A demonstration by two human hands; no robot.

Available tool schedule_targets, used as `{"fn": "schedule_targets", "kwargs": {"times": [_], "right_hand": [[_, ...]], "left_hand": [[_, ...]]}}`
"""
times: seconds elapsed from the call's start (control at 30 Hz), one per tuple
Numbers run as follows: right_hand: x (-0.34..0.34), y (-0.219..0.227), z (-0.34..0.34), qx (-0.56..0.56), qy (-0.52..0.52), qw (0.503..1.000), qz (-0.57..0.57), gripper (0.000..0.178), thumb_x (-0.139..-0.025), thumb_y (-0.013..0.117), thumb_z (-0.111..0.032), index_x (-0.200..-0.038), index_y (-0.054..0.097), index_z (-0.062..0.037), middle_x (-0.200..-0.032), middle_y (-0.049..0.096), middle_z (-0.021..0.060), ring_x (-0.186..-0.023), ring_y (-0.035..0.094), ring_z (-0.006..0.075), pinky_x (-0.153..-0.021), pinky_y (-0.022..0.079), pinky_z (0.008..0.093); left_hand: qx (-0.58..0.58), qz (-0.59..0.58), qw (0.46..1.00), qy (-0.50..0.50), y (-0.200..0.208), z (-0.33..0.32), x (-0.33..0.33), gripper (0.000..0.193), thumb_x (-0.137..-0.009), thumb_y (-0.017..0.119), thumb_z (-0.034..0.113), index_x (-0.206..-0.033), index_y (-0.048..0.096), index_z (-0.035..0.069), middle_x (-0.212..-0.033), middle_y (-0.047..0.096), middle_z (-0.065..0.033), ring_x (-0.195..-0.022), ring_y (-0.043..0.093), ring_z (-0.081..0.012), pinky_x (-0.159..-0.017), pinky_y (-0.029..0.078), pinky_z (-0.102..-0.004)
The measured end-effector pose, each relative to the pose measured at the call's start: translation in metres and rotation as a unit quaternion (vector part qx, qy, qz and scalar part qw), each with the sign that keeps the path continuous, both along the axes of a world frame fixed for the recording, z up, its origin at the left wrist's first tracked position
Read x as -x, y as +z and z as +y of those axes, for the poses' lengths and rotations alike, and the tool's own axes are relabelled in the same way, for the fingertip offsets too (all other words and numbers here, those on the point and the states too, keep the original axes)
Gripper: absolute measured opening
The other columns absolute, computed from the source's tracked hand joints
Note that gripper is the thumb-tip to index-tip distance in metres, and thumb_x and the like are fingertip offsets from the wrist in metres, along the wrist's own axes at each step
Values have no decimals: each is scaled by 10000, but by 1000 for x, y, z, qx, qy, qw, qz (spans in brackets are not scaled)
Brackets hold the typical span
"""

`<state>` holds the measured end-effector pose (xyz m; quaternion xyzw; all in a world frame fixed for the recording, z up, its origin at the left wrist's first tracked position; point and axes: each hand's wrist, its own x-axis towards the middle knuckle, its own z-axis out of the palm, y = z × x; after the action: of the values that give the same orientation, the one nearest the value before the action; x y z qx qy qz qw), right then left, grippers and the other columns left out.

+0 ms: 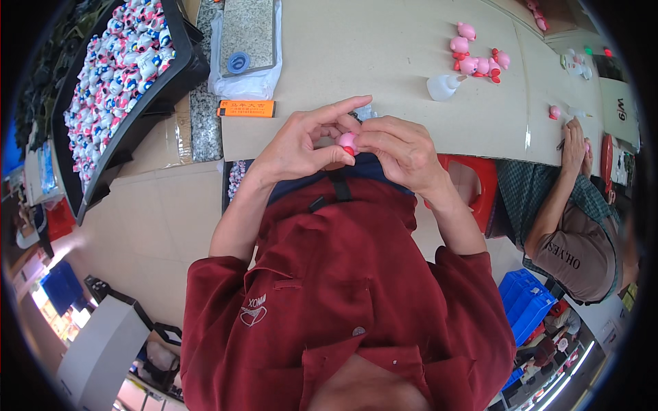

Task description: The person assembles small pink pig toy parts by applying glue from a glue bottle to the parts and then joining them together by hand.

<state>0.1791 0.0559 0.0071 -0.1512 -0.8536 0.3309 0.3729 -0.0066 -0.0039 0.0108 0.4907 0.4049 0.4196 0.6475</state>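
Nearest: dark red shirt [315,274], worn by the person. Beyond it, at the table's [384,48] near edge, small pink figure [348,140] with red part, held between both hands. Left hand [301,142]: thumb and curled fingers around it, forefinger stretched out. Right hand [406,152]: thumb and forefinger pinching its right side. Far right: pink figures, clustered [469,66]; white bottle [443,88] just beside.

A black bin [188,65] is holding heaped white, blue and pink figurines [123,75], while a round blue cap [238,62] is resting on a speckled stone slab [248,27] near an orange box [247,108]. At the right, a red plastic seat [488,186] and a blue crate [526,305] are standing near a co-worker [576,253].
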Motion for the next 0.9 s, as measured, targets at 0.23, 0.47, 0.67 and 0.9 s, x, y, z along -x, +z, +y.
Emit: {"fn": "schedule_targets", "kwargs": {"times": [0.23, 0.47, 0.67, 0.9], "right_hand": [[-1, 2, 0, 4, -2, 1000, -12, 214, -613, 623, 75, -803, 616, -25, -800, 610, 71, -671, 608, 215, -546, 490, 296], [-1, 4, -1, 11, -4, 1000, -20, 212, -624, 616, 65, -813, 617, -32, -826, 617, 67, -685, 613, 221, -565, 500, 303], [-1, 3, -1, 11, -7, 1000, -26, 210, -623, 618, 63, -809, 619, -35, -821, 613, 60, -687, 612, 216, -569, 498, 301], [-1, 4, 0, 11, -7, 1000, -23, 205, -622, 619, 61, -803, 618, -35, -811, 608, 58, -683, 609, 216, -565, 496, 305]], "left_hand": [[-2, -2, 1000, -1, 0, 0, 0, 738, -669, 710, -29, -1329, 387, 31, -912, 580, -36, -839, 535, -102, -792, 452, -256], [-7, -1, 1000, -3, -1, 0, 0, 727, -674, 709, -26, -1326, 391, 31, -910, 575, -32, -838, 534, -101, -801, 455, -256], [0, -1, 1000, 0, 0, -1, 0, 719, -679, 712, -18, -1323, 397, 33, -904, 565, -26, -835, 532, -100, -791, 456, -252], [5, -5, 1000, 2, 1, 0, -1, 702, -690, 705, -21, -1320, 399, 27, -908, 566, -28, -834, 533, -98, -774, 461, -246]]}}
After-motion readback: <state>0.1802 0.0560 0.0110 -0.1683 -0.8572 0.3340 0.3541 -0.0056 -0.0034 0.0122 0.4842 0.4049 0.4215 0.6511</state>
